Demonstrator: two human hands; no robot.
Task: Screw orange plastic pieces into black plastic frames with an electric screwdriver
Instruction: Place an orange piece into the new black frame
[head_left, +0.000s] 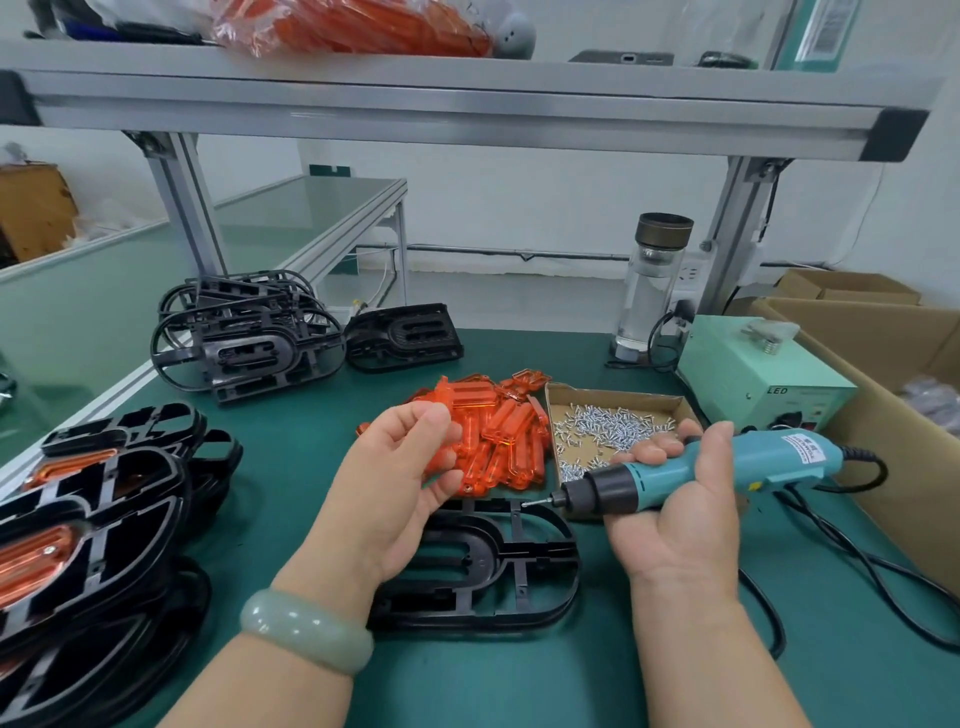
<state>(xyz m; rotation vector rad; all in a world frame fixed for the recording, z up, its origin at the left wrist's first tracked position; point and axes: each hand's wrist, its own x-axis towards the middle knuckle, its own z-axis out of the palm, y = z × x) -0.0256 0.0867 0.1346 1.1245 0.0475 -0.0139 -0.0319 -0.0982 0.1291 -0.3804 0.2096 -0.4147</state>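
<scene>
Two hands are hovering above the black frame: the left hand is pinching an orange piece, with the frame lying at its five o'clock; the right hand is gripping the electric screwdriver, which is pointing to nine o'clock.

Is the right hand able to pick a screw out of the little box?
Probably not just now. The right hand is beside the cardboard tray of screws with nothing between, but it is holding the electric screwdriver.

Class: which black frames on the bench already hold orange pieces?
The near-left stack: orange inserts show in it. The far stack, the far single frame and the front-centre frame are bare.
</scene>
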